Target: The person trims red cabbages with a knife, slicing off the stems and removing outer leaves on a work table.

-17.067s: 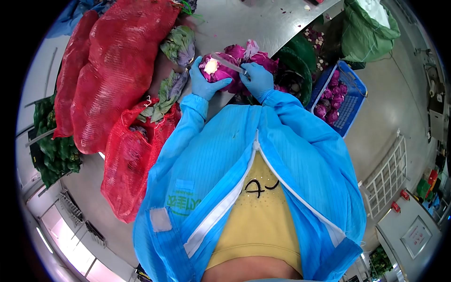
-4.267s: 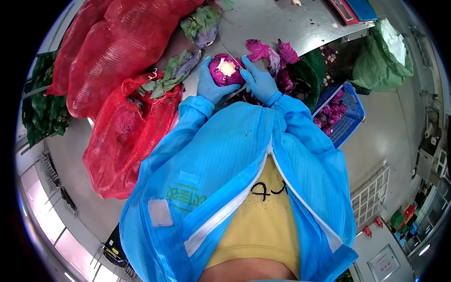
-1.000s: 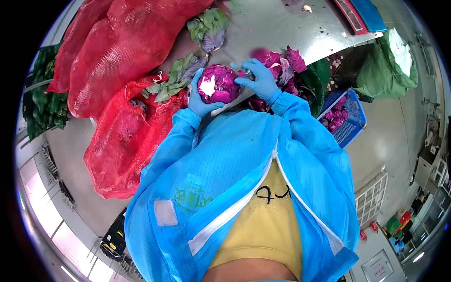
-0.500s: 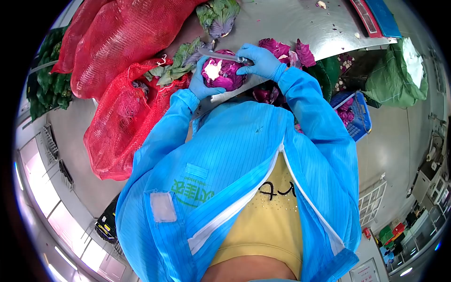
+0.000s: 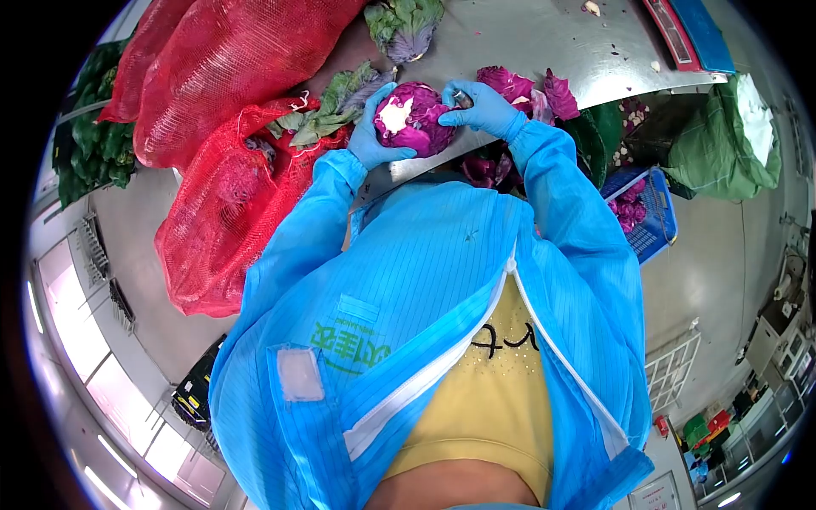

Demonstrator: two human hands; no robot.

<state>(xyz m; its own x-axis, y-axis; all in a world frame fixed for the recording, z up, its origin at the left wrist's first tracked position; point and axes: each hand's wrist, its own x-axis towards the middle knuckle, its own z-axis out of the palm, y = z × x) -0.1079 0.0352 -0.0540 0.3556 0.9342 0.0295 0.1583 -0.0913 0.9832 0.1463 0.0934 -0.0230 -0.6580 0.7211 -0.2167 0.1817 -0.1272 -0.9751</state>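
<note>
Beside a red sack (image 5: 229,229), left fingers (image 5: 380,96) clasp a cabbage (image 5: 421,115) — right fingers (image 5: 453,117), apparently a knife (image 5: 463,99) — near loose leaves (image 5: 506,82).

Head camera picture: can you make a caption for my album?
A red cabbage sits in the blue-gloved left grip, while the right grip, close beside it, holds a tool handle.
</note>
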